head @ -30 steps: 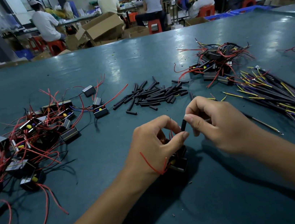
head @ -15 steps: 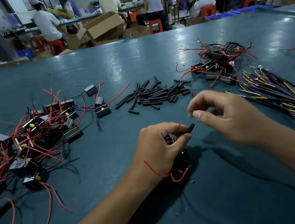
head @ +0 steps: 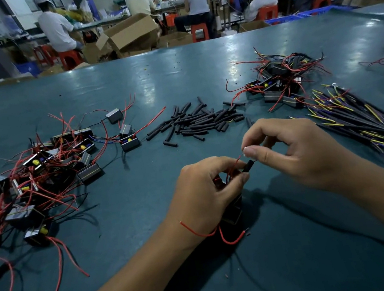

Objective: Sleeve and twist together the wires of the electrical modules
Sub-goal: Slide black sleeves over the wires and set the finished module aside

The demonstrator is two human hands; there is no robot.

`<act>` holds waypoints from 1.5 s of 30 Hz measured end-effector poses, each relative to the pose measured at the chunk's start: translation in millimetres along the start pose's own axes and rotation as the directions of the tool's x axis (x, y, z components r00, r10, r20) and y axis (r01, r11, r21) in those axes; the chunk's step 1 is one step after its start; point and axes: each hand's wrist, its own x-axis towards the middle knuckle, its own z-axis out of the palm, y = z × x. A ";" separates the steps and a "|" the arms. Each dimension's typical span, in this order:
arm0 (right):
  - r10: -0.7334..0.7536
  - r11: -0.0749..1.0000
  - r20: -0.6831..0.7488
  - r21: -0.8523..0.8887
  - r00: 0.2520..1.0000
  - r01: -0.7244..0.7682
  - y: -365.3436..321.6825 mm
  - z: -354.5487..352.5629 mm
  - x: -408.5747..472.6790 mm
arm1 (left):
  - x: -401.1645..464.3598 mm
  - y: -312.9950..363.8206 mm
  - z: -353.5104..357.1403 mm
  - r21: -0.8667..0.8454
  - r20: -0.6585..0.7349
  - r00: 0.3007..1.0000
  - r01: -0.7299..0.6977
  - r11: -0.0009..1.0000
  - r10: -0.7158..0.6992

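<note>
- Head view: your left hand (head: 207, 192) grips the module (head: 232, 211) and pinches the black sleeve (head: 248, 167), just nearer you than the pile of loose sleeves (head: 197, 121).
- Your right hand (head: 295, 153) pinches the wire tip (head: 243, 155) just above that sleeve; loosen and I judge the strands could fray or miss the bore.
- Ease the left pinch and the sleeve could slide back off.
</note>
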 end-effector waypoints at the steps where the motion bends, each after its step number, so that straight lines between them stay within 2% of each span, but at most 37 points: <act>1: 0.008 1.000 -0.001 0.007 1.000 -0.008 -0.4 0.6 0.0 | -0.1 1.2 0.4 0.003 -0.018 1.000 -0.001 1.000 0.001; 6: 0.031 0.999 0.001 0.023 1.000 -0.031 -0.8 2.4 0.1 | 0.7 2.3 1.8 -0.017 -0.063 0.998 -0.008 1.000 0.007; 17: 0.082 0.994 0.118 0.068 0.990 -0.091 1.1 -9.2 -2.8 | -0.8 2.1 1.5 -0.045 -0.054 0.998 0.026 0.999 -0.029; 27: 0.061 0.996 0.081 0.064 0.995 -0.067 1.0 -7.4 -3.5 | 0.0 4.4 0.4 -0.086 -0.066 0.998 -0.010 0.996 0.005; 30: 0.003 0.998 0.054 0.065 0.999 -0.007 1.6 -7.5 -3.3 | 0.0 6.0 -0.5 -0.109 -0.066 0.998 -0.011 0.994 0.004; 34: -0.141 0.982 0.064 -0.115 0.988 0.148 2.8 -10.5 -2.4 | -0.2 5.9 -1.0 -0.200 -0.051 0.998 0.028 0.979 -0.039; 37: -0.182 0.958 0.092 -0.209 0.979 0.197 3.7 -12.0 -1.4 | 0.7 5.3 -1.1 -0.236 -0.039 0.998 0.034 0.971 -0.045; 45: -0.215 0.933 0.093 -0.274 0.972 0.232 -0.4 -13.6 -0.8 | 2.7 3.6 -0.7 -0.283 -0.032 0.998 0.040 0.958 -0.051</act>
